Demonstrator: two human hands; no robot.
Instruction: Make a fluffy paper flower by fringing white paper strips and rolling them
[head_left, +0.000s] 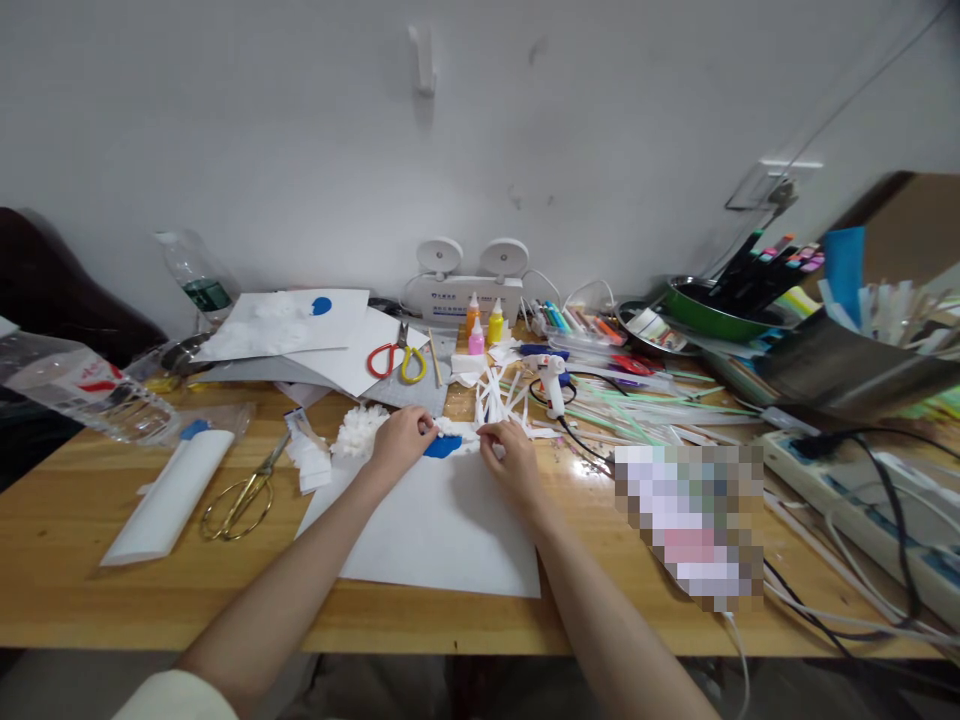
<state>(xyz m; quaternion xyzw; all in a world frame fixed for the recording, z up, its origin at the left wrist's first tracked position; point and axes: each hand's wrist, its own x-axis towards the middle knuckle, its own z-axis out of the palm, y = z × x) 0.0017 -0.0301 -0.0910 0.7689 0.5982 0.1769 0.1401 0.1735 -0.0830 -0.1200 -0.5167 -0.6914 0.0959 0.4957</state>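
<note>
A white sheet of paper [442, 530] lies before me, with a blue patch [442, 447] near its far edge. White fluff [459, 428], like cotton wool, sits along the far side of the blue. My left hand [405, 440] is closed at the left end of this fluff, fingers pinched together. From the right, my right hand [511, 458] pinches at the other end of the fluff. The exact grip of both hands is too small to see clearly. Beside my left hand is a larger heap of white fluff [360, 430].
Gold-handled scissors [240, 505] and a white roll [172, 495] lie left. Behind are red-and-yellow-handled scissors [395, 358] and a sheet with fluff and a blue circle [321, 306]. Rightward lie a glue gun [553, 385], paper strips [499, 395], a blurred-out object [690, 525] and a power strip [847, 520].
</note>
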